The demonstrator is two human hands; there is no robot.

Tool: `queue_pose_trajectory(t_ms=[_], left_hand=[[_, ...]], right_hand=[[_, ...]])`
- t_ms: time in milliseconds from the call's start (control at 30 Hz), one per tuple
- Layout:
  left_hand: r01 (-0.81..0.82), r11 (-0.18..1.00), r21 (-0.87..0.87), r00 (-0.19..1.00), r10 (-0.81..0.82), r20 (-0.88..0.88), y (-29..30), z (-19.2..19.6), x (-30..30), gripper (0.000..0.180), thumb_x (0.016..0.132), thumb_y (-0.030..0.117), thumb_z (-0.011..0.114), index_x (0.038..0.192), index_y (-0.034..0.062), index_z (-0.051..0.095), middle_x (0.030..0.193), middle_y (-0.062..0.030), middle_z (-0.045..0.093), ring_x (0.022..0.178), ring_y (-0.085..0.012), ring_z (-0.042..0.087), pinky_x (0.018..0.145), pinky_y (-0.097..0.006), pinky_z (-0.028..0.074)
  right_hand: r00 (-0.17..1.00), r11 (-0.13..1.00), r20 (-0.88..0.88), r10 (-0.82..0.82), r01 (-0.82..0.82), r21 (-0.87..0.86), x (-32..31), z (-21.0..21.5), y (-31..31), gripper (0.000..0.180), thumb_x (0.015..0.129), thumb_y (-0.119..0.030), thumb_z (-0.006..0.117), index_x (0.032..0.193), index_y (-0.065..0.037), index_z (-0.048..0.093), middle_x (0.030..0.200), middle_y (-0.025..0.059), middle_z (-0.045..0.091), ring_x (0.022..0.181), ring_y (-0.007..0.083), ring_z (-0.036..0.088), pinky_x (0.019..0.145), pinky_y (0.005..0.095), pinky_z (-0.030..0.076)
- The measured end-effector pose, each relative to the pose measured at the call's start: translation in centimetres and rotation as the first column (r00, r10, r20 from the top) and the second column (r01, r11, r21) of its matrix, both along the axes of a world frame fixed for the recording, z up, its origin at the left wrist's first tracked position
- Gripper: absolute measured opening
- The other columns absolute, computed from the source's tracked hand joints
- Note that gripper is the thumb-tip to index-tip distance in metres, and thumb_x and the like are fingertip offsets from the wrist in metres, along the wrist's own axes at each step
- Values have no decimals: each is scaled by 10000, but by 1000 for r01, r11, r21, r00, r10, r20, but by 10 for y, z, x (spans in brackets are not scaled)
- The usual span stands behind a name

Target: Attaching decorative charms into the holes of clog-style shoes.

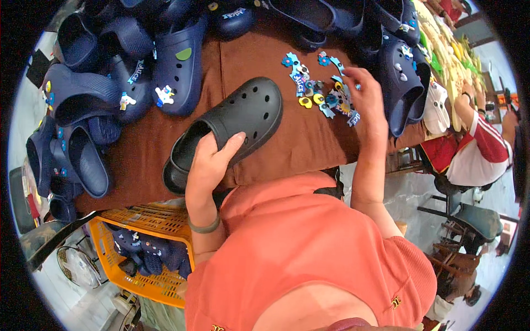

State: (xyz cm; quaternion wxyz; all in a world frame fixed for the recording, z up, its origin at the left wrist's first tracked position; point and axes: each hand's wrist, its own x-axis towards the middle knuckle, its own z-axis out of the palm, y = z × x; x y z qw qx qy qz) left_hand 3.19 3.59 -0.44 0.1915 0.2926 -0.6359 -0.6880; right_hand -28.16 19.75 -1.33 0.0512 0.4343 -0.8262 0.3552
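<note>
My left hand [210, 157] grips a dark grey clog [251, 113] by its upper, with the fingers inside the foot opening and the thumb on top. The clog is tilted, its holed toe pointing away and to the right, and no charms show on it. Over the right edge of a loose pile of shoe charms [318, 99], my right hand [365, 99] has its fingers bent together. A bit of blue shows between them, but I cannot make out what they hold. The charms are blue, yellow and white flowers, figures and lettered strips.
Navy clogs with charms [179, 71] crowd the table's left, back and right sides. Brown cloth [259, 157] covers the table. A yellow crate [141, 220] holding more clogs stands below left. At right, another person's arm [466, 107] rests by white clogs [436, 107].
</note>
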Motion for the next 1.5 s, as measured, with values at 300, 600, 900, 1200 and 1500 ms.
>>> queue_pose_trajectory(t_ms=[300, 600, 900, 1200, 1500], left_hand=[[-35, 999, 9, 998, 34, 46, 2, 4, -2, 303, 880, 151, 663, 1103, -54, 648, 1039, -91, 689, 925, -160, 628, 853, -302, 485], [9, 1000, -16, 999, -9, 40, -2, 3, -1, 292, 890, 128, 647, 1114, -59, 642, 1049, -85, 685, 937, -154, 623, 858, -298, 483], [45, 996, -71, 998, -47, -35, -4, -11, 1, 307, 903, 145, 637, 1148, -41, 630, 1071, -84, 678, 969, -153, 615, 881, -307, 478], [63, 990, -127, 994, -74, -84, -4, -15, 1, 303, 913, 165, 621, 1132, -46, 626, 1067, -140, 692, 983, -205, 636, 884, -326, 477], [73, 990, -120, 993, -83, -79, -6, -24, 2, 338, 912, 184, 616, 1179, -24, 615, 1110, -166, 680, 1034, -234, 635, 924, -358, 469]], right_hand=[[978, 924, 95, -185, 140, 356, 16, 15, 66, 181, 850, -133, 674, 1001, -35, 683, 989, 145, 656, 887, 335, 642, 762, 388, 492], [995, 948, 95, 28, -57, 313, 14, 8, 49, 157, 820, -116, 694, 946, -22, 686, 943, 152, 644, 860, 337, 628, 745, 401, 482], [984, 979, -19, 177, -174, 110, 39, -2, -11, 123, 871, -152, 643, 917, -44, 680, 866, 154, 630, 841, 342, 617, 754, 418, 486], [928, 929, -246, 278, -195, 314, 51, -33, -61, 277, 793, -118, 691, 1029, -44, 566, 991, 158, 627, 943, 359, 578, 807, 466, 425], [981, 977, 2, 194, -192, -96, 64, -23, -61, 186, 838, -100, 665, 1002, -13, 659, 948, 154, 671, 867, 323, 630, 799, 417, 477]])
